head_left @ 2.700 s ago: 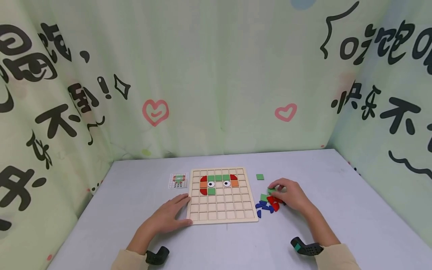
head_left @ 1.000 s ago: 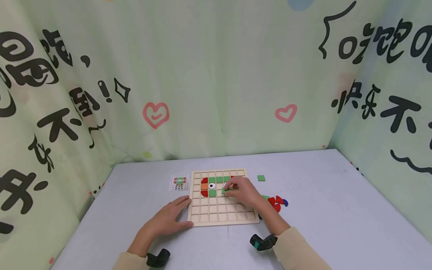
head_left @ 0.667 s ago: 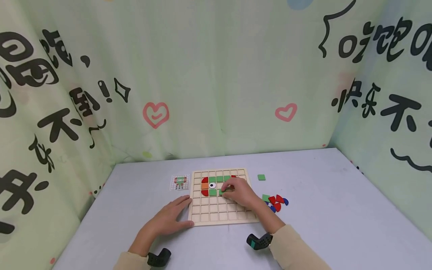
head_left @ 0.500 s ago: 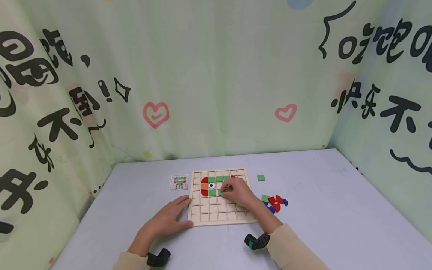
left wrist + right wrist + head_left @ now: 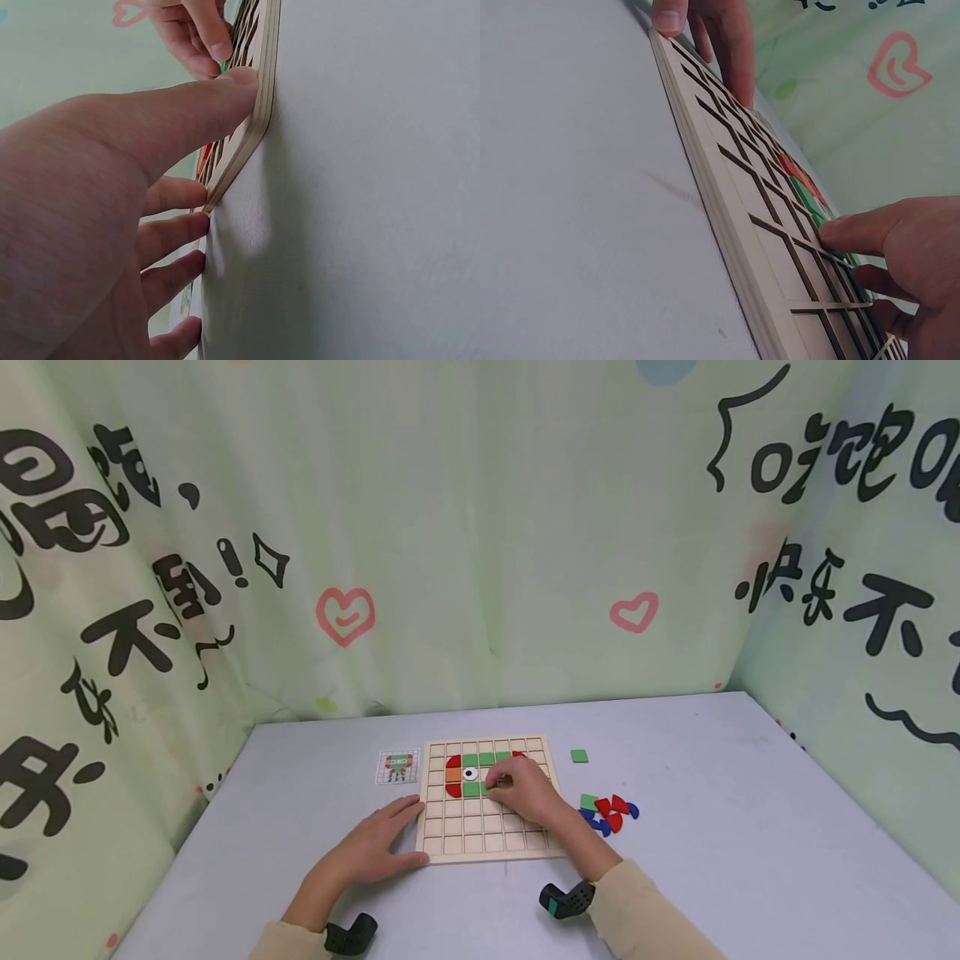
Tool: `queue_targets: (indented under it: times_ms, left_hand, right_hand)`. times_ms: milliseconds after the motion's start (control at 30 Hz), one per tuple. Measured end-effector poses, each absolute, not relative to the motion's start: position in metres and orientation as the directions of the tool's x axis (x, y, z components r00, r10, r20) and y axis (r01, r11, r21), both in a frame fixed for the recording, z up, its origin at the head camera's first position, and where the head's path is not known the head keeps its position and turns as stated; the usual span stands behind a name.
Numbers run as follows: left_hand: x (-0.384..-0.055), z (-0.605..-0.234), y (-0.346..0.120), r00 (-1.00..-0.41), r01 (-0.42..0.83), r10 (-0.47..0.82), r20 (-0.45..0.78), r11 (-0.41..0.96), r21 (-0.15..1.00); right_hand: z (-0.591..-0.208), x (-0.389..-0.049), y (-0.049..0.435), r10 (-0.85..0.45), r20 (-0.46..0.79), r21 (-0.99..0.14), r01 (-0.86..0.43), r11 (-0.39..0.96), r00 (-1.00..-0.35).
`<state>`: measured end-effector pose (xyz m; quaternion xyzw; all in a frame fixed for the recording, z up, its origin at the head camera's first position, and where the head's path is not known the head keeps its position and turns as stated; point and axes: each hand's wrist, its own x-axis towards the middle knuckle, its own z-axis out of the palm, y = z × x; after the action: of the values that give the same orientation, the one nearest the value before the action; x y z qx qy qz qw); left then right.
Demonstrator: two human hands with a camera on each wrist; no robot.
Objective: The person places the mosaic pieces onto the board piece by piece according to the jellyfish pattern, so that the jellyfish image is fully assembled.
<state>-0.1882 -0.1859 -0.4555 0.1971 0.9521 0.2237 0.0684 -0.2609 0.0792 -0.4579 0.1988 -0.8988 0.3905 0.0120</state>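
A wooden grid board (image 5: 495,842) lies on the table, partly filled with red, green and orange tiles and a round eye tile (image 5: 470,773). My left hand (image 5: 375,839) rests at its left edge, fingers spread and the thumb on the near corner, as the left wrist view shows. Over the middle of the board, my right hand (image 5: 525,791) pinches a green square tile (image 5: 484,788) at a cell just right of another green tile. In the right wrist view the thumb (image 5: 840,231) is right at the green tiles. The right hand hides the board's right-side tiles in the head view.
A small pattern card (image 5: 397,767) lies left of the board. To the right are a lone green square (image 5: 579,756) and a pile of loose red pieces (image 5: 615,822), blue pieces (image 5: 604,828) and another green square (image 5: 588,802). A printed curtain (image 5: 480,568) stands behind the table.
My right hand has picked a green square from the loose pieces and carried it left to the board, then shifted slightly further left, bringing it down at a cell. The left hand has stayed put.
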Motion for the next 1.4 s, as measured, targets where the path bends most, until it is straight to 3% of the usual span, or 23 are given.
queue_targets:
  times_ms: [500, 1400]
  left_hand:
    - [-0.190, -0.454, -0.185, -0.920, 0.325, 0.389, -0.056, 0.833, 0.449]
    - [-0.187, -0.455, -0.186, -0.922, 0.315, 0.382, -0.060, 0.832, 0.457]
  right_hand:
    - [-0.451, -0.255, 0.098, -0.271, 0.140, -0.723, -0.285, 0.629, -0.952]
    - [-0.447, -0.237, 0.160, -0.210, 0.125, -0.665, -0.239, 0.708, -0.970]
